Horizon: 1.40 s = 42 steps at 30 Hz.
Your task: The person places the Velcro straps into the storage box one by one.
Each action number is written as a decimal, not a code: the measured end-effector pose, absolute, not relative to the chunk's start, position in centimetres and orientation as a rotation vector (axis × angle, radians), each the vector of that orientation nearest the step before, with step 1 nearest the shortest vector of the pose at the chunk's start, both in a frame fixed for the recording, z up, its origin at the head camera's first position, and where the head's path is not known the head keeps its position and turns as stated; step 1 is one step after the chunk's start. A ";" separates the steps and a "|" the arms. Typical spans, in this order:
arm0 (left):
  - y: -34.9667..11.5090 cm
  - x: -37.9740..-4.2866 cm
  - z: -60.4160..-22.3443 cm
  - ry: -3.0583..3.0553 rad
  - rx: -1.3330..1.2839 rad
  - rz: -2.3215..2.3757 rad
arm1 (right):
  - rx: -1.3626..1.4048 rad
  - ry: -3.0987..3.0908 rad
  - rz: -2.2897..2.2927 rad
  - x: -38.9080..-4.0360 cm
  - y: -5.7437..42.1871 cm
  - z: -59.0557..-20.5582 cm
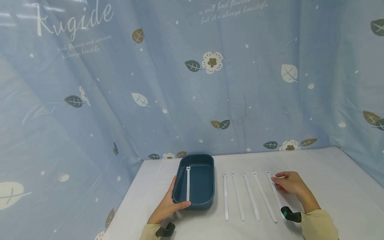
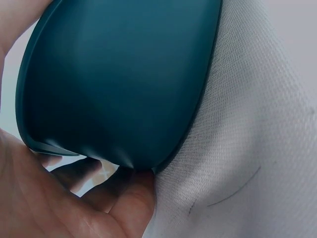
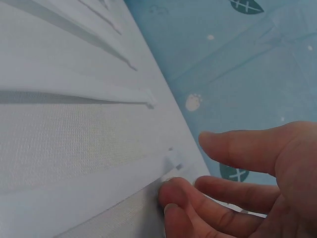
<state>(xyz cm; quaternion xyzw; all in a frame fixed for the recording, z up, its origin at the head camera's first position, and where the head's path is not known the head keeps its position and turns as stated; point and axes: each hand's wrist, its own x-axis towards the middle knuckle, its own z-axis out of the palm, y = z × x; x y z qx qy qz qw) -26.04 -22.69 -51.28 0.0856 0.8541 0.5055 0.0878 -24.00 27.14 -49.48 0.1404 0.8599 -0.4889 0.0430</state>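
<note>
A dark teal plastic bin [image 1: 201,186] stands on the table, one white cable strap [image 1: 188,185] lying lengthwise inside along its left. My left hand [image 1: 168,204] holds the bin at its near left corner, thumb over the near rim and fingers along the left side. In the left wrist view, the bin's wall [image 2: 124,79] fills much of the picture above the fingers. To the right, my right hand [image 1: 290,184] hovers by the head of the rightmost strap [image 1: 273,188]. The right wrist view shows its thumb [image 3: 242,148] apart from the bent fingers, the strap's slotted head [image 3: 172,158] by the fingertips, not pinched.
Several more white straps [image 1: 251,196] lie side by side between the bin and my right hand, heads toward the back. A white cloth covers the table [image 1: 324,176]. Blue patterned curtain [image 1: 246,100] hangs behind the table and at both sides.
</note>
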 end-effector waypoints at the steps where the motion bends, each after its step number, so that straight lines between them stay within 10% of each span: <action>1: -22.7 -26.0 -51.3 2.541 0.257 1.507 | 0.430 2.633 -1.488 -24.0 27.1 -49.5; 42: -22.7 -26.2 -51.3 2.519 0.265 1.531 | 0.360 2.637 -1.329 -23.6 26.3 -48.8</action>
